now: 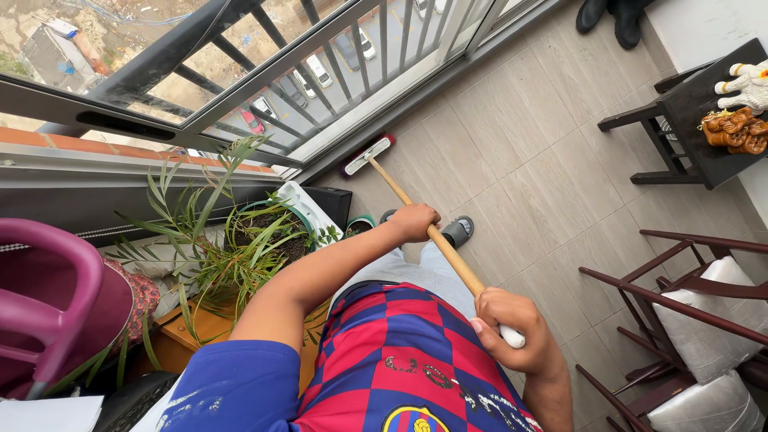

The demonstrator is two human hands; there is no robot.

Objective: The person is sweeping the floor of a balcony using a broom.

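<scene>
- While the left hand (414, 222) grips the broom handle (416, 220) midway, the right hand (512, 328) clasps its top end.
- Broom head (368, 154) rests on the floor at the handle's far end, potted plant (256, 232) left of the handle.

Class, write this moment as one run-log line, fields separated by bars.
left hand: grips mid handle | right hand: grips handle end | broom: head on floor tiles by window rail | potted plant: left

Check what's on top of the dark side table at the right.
On the dark side table sit a white figurine and an orange-brown one. The frame edge cuts the table, so its far side is unseen.
</scene>
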